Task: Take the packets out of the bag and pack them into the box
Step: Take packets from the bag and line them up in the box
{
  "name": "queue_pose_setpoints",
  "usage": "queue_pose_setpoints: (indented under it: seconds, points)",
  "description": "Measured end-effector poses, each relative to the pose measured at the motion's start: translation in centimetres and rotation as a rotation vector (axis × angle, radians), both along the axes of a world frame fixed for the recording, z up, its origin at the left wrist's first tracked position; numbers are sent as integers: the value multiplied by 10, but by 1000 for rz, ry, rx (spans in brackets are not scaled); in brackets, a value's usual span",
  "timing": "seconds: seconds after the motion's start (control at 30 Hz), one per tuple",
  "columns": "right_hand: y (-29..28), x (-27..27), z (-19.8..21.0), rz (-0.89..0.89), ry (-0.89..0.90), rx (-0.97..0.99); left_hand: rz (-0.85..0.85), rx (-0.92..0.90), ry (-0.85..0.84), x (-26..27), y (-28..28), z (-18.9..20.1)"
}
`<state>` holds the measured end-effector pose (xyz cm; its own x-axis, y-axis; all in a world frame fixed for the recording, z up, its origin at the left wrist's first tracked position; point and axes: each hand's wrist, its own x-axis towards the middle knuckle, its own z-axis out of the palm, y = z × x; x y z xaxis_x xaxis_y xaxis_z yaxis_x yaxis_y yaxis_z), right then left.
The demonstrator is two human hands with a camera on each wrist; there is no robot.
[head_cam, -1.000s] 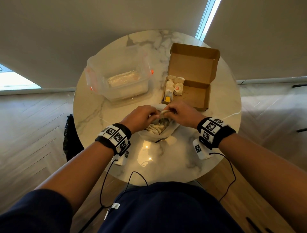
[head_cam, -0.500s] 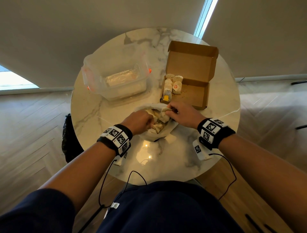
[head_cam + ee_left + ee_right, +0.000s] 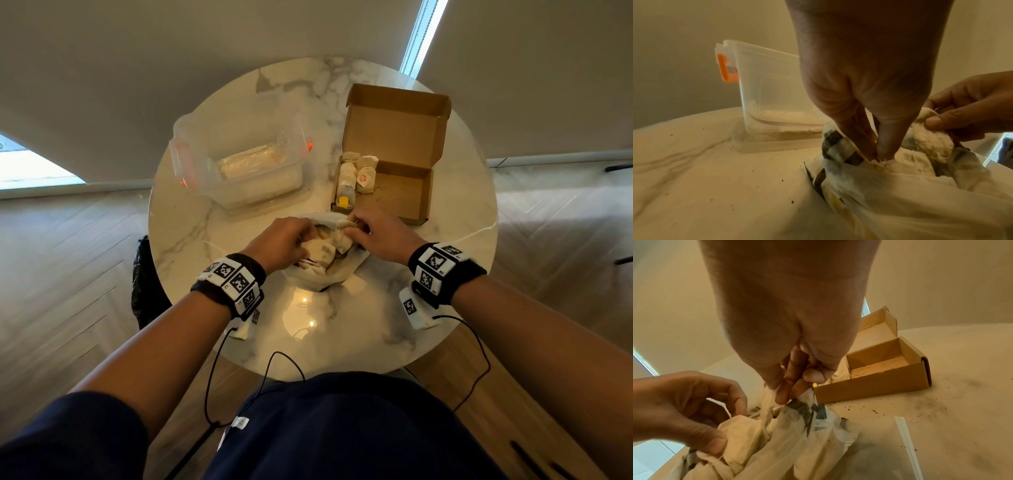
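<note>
Packets (image 3: 323,248): pale, crumpled, soft pouches

One box (image 3: 404,192), one bag (image 3: 322,274), one tub (image 3: 239,161)

Both hands meet, fingers curled and pinching

Both bare forearms reach forward and angle inward, each wrist wrapped in a black band carrying white marker blocks, thin cables trailing back toward the body. The left hand (image 3: 281,240) points its fingers (image 3: 885,142) downward, thumb and fingertips pressed together on a pale packet (image 3: 320,251). The right hand (image 3: 380,233) faces it knuckles up, its fingers (image 3: 795,384) bunched and pinching another pale packet (image 3: 344,225).
</note>
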<state>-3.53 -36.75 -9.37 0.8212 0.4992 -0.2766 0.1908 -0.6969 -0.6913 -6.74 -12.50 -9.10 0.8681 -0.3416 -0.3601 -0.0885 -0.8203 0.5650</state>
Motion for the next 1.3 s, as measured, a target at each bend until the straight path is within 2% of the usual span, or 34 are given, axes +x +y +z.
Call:
queue_pose_setpoints:
  seconds: [0.17, 0.33, 0.5, 0.67, 0.87, 1.03, 1.2, 1.3]
  points:
    - [0, 0, 0, -8, 15, -1, -135, 32, -47, -3, 3, -2]
    - [1, 2, -2, -29, 8, 14, -175, -65, -192, -2, 3, 0]
    - [1, 3, 3, -28, -8, 44, -256, -162, -190, 6, -4, 13]
    - [4, 4, 10, 28, 32, 77, -153, -236, -199, 10, -11, 22]
    - [6, 2, 14, 68, 32, 66, -97, -221, -230, 12, -15, 21]
    - [5, 0, 13, 71, 72, 56, -119, -195, -176, 11, -17, 20]
    - [4, -3, 15, 72, 131, 68, -89, -176, -207, 12, -20, 19]
    - [5, -3, 14, 74, 99, 62, -70, -215, -234, 15, -22, 21]
